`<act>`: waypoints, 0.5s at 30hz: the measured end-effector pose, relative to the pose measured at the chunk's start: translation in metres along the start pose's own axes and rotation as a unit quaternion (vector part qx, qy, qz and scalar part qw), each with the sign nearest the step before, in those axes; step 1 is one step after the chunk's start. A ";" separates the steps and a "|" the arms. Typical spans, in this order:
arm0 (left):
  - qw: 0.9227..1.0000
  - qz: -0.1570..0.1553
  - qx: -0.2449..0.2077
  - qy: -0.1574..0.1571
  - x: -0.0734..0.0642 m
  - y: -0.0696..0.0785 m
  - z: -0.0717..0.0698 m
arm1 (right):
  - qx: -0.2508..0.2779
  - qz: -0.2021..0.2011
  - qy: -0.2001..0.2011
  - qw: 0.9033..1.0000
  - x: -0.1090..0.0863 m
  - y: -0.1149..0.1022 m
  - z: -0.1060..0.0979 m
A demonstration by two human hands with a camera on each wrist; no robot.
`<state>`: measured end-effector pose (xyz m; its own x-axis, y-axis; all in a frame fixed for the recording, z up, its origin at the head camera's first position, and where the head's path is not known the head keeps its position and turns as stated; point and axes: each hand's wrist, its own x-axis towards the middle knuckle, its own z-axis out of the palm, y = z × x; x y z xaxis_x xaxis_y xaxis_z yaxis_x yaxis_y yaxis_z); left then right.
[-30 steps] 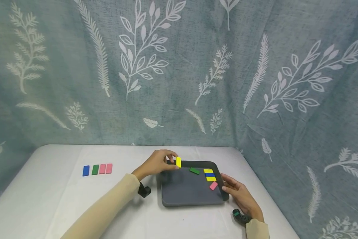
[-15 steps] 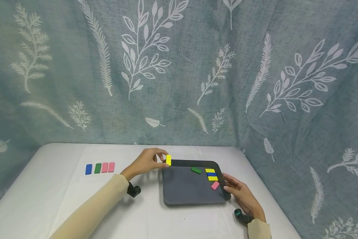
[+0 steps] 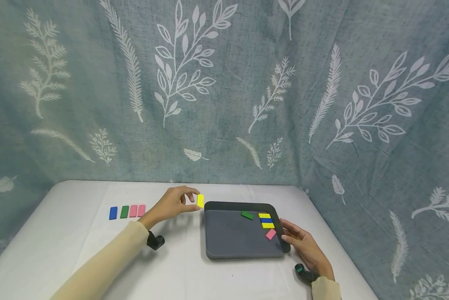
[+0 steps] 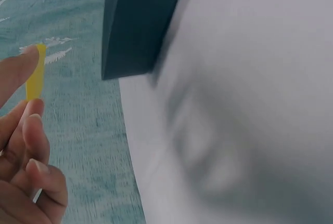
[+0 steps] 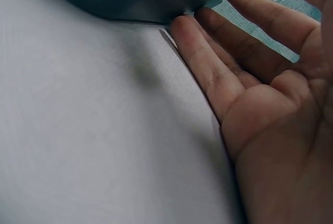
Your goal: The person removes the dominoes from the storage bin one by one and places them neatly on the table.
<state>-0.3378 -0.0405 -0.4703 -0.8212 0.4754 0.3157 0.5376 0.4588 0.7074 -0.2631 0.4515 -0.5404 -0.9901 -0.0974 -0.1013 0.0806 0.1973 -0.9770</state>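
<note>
"What does the left hand (image 3: 172, 203) hold?"
"It pinches a bright yellow rectangular block (image 3: 200, 201) between thumb and fingertips, near the far left corner of a shallow dark grey tray (image 3: 232, 239)."
"And the right hand (image 3: 305, 246)?"
"Its loosely extended fingers rest against the tray's right edge."
"What else lies about?"
"Four rectangular blocks (image 3: 124, 211), blue, green and two pink, form a row toward the far left corner of the white tabletop (image 3: 186, 275)."

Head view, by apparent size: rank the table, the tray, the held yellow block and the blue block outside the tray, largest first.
1. Table
2. Tray
3. Yellow block and blue block: too alike to rank.
</note>
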 end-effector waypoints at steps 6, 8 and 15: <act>1.000 -0.008 0.014 -0.003 -0.008 -0.010 -0.008 | 0.001 -0.002 0.003 1.000 0.000 0.002 0.000; 1.000 -0.008 0.017 -0.004 -0.011 -0.013 -0.011 | -0.001 -0.001 0.004 1.000 0.000 0.002 0.000; 0.999 -0.016 0.028 -0.006 -0.022 -0.025 -0.023 | 0.000 0.002 0.002 1.000 0.000 0.001 0.000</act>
<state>-0.3374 -0.0800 -0.4801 -0.8364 0.4683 0.2848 0.5204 0.5153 0.6809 -0.2635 0.4517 -0.5414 -0.9901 -0.0933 -0.1045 0.0844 0.1978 -0.9766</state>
